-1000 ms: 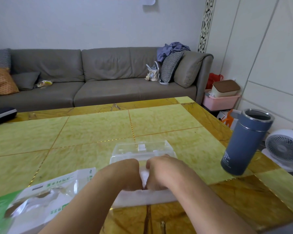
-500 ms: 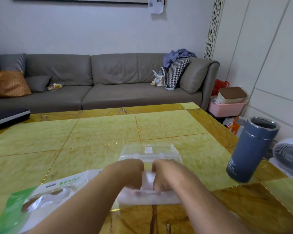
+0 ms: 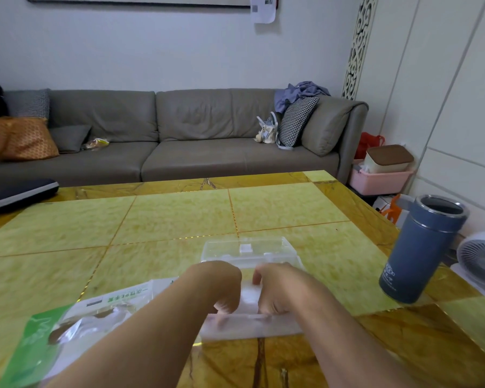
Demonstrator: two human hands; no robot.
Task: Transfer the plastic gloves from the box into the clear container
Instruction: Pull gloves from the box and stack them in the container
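Note:
A clear plastic container [image 3: 249, 329] sits on the table in front of me, its clear lid [image 3: 247, 249] swung open on the far side. A whitish stack of plastic gloves [image 3: 248, 296] lies inside it. My left hand [image 3: 221, 287] and my right hand [image 3: 280, 289] are side by side over the container, fingers curled down onto the gloves and pressing them in. The fingertips are partly hidden. The green and white glove package [image 3: 67, 323] lies flat to the left under my left forearm.
A tall blue-grey flask [image 3: 420, 247] stands open-topped near the table's right edge. A dark flat case [image 3: 17, 193] lies at the far left corner. Behind the table is a grey sofa [image 3: 179, 135]; a pink bin [image 3: 378, 177] and a white fan [image 3: 479, 261] stand on the floor at right.
The camera has tilted up a little. My hands stay over the container and have drawn slightly apart, showing more of the gloves between them.

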